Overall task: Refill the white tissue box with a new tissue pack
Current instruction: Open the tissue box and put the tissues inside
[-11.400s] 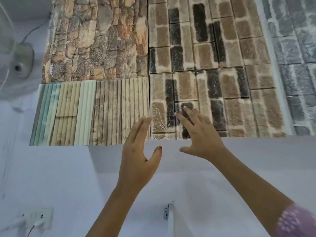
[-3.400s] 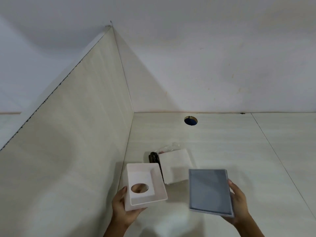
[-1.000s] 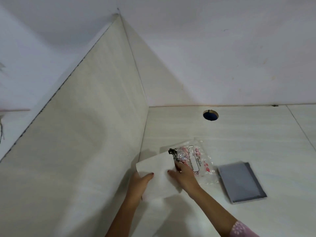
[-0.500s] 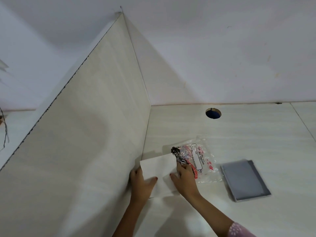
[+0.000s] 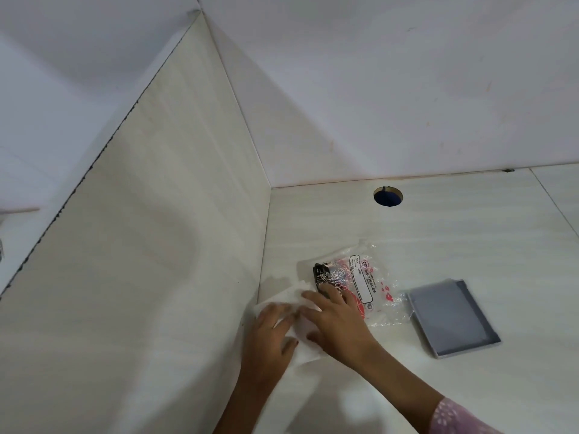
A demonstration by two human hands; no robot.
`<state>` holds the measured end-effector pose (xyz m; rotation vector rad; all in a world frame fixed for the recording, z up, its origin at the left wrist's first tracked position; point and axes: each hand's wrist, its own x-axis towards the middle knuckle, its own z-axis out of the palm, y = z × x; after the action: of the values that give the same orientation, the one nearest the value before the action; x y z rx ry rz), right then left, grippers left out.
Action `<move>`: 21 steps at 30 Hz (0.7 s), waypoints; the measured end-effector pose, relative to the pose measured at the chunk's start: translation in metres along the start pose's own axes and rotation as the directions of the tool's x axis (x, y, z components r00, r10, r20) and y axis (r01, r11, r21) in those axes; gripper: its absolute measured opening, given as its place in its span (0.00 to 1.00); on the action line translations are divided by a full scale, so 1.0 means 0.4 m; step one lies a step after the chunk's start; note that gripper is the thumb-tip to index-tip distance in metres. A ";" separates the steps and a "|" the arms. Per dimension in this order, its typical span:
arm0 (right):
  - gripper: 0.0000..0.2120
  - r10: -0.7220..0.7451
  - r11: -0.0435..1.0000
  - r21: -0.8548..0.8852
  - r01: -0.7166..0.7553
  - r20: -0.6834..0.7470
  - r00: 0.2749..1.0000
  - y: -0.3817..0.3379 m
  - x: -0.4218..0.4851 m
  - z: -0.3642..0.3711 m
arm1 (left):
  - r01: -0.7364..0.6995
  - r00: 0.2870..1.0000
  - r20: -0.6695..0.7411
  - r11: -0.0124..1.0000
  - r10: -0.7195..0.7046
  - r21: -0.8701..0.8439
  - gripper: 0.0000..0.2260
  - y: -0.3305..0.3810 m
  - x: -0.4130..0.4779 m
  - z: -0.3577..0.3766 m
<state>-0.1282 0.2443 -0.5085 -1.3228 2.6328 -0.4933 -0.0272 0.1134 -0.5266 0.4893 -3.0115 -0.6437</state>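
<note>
Both hands, left hand (image 5: 269,330) and right hand (image 5: 336,321), are pressing flat, fingers (image 5: 313,297) spread open, on the white tissue stack (image 5: 302,327), so I judge loading into the box is coming next.

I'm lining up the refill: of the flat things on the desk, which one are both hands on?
The white tissue stack by the side panel: left hand and right hand press it. The printed wrapper and grey lid lie to its right.

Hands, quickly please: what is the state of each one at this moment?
Left hand: open, lying flat on the white tissue stack, blurred.
Right hand: open, fingers spread, pressing on the tissue stack beside the plastic tissue wrapper.
</note>
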 end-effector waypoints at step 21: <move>0.23 0.201 0.929 -0.369 -0.014 0.471 0.859 -0.063 0.054 0.088 | 0.064 0.844 0.501 0.964 -0.190 0.258 0.30 -0.022 0.017 0.021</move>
<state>-0.1125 0.2052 -0.5323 -1.1683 2.3843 0.3315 -0.0320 0.1071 -0.5381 0.6172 -3.6293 -0.4935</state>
